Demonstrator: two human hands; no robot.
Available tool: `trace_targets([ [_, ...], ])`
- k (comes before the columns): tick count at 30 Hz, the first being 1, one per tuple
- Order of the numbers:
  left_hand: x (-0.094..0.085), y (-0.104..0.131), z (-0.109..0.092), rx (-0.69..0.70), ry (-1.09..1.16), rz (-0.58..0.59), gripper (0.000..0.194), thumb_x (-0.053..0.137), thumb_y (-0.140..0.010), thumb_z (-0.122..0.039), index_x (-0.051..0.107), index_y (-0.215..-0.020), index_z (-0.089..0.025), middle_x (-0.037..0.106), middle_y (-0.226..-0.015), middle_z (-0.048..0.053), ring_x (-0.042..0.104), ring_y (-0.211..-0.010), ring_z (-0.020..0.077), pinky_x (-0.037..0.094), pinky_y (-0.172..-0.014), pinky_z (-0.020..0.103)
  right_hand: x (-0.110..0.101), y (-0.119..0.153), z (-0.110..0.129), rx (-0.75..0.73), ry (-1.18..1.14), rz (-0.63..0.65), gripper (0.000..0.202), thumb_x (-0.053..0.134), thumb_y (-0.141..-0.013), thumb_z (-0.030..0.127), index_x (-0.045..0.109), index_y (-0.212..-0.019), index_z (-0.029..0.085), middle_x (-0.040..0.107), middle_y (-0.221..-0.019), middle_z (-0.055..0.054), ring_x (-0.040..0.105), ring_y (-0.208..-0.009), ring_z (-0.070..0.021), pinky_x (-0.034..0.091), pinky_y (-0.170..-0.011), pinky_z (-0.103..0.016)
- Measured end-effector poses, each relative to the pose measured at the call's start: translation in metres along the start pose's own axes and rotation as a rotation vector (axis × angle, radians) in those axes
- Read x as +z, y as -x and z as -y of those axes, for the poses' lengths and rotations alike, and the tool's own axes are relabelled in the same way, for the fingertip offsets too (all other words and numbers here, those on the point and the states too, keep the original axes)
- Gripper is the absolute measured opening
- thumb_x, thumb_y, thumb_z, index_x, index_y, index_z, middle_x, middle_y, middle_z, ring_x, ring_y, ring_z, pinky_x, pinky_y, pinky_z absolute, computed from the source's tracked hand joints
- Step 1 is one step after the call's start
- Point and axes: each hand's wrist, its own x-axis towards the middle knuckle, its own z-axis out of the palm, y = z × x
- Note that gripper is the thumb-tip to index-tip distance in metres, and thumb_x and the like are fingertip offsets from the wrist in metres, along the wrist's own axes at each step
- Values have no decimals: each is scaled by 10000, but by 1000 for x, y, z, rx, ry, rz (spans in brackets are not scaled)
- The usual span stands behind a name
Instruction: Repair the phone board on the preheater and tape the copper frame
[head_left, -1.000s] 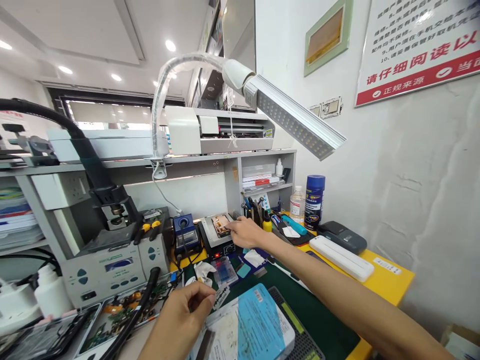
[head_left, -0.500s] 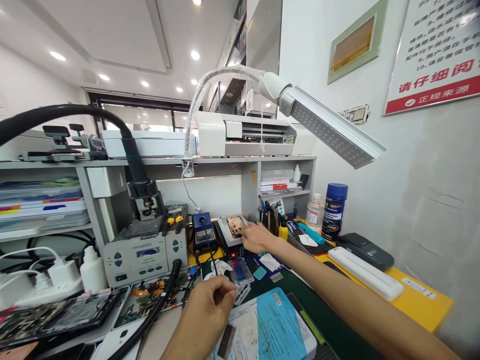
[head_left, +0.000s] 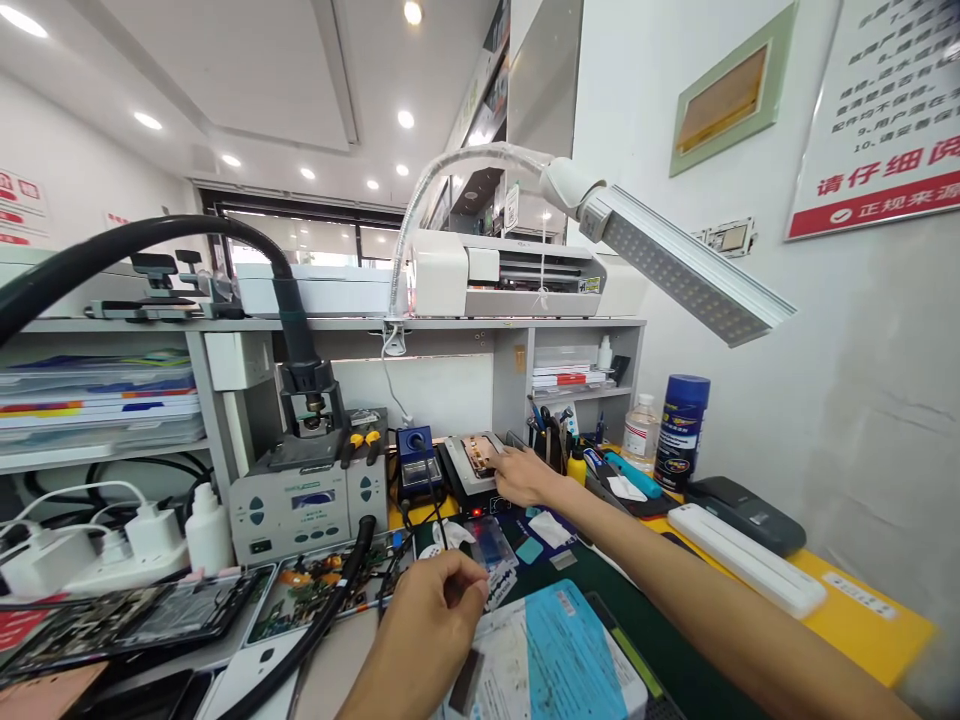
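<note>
My right hand (head_left: pixel 525 476) reaches forward with its fingers stretched out, and the fingertips rest at the right edge of an opened phone or phone part (head_left: pixel 478 455) with a coppery inside. That part lies on a flat grey plate-topped device (head_left: pixel 465 484) with a red light at its front. Nearer to me, my left hand (head_left: pixel 435 625) is closed, thumb and forefinger curled together; anything between the fingertips is too small or hidden to make out. Below and beside it sits a blue and white box (head_left: pixel 570 650). A clear plastic piece (head_left: pixel 491 545) lies just beyond.
To the left stand a grey soldering station (head_left: pixel 300 510) and a tray of circuit boards (head_left: pixel 300 600). A black hose (head_left: pixel 330 610) crosses the front. A lamp (head_left: pixel 675 260) hangs overhead. A blue spray can (head_left: pixel 681 430) and a clear bottle (head_left: pixel 640 432) stand at right.
The view has shifted slightly, so everything sits a little further right. Both hands keep about the same pose, the right one still at the phone part.
</note>
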Motion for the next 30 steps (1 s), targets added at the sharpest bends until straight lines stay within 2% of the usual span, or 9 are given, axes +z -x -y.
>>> trace_targets([
  [7,0,0,1,-9,13,8,287,500,-787,-438,618,-773,-178,561,-700,6,488,-683,171,333,-632,282,-2,-1,-3,-22,-21,-26,387,419,-837,169,679,-1121,135,668,-1134,-170,593,-1087,-315,426,-877,-421],
  [15,0,-1,0,-27,-4,19,298,489,-763,-462,602,-750,-186,546,-695,1,475,-684,170,320,-631,284,3,5,-2,-62,-87,-156,433,454,-810,118,716,-1147,186,639,-1149,-128,525,-1101,-265,367,-948,-361],
  [19,-1,0,1,-42,7,25,313,497,-764,-485,602,-751,-190,548,-699,1,472,-686,171,321,-631,285,-4,5,-12,23,-167,-187,431,438,-791,86,739,-1095,140,659,-1141,-147,533,-1088,-276,366,-936,-348],
  [21,-1,0,1,-33,-5,28,320,494,-766,-490,604,-754,-190,554,-703,2,472,-687,171,326,-638,287,-10,3,-19,60,-187,-162,418,439,-779,77,750,-1055,120,687,-1118,-147,567,-1055,-270,383,-909,-326],
  [25,1,-2,3,-30,-18,35,343,492,-761,-509,607,-760,-186,553,-699,4,470,-691,175,329,-643,289,-16,-4,-21,12,-215,-30,408,467,-746,73,775,-1001,157,738,-1080,-86,645,-992,-230,434,-812,-249],
  [30,2,-4,6,-12,-31,37,340,488,-775,-505,601,-759,-184,555,-708,7,473,-691,172,327,-650,287,-10,-8,-12,-36,-193,35,408,505,-720,78,780,-1001,185,749,-1074,-67,661,-1027,-239,430,-875,-258],
])
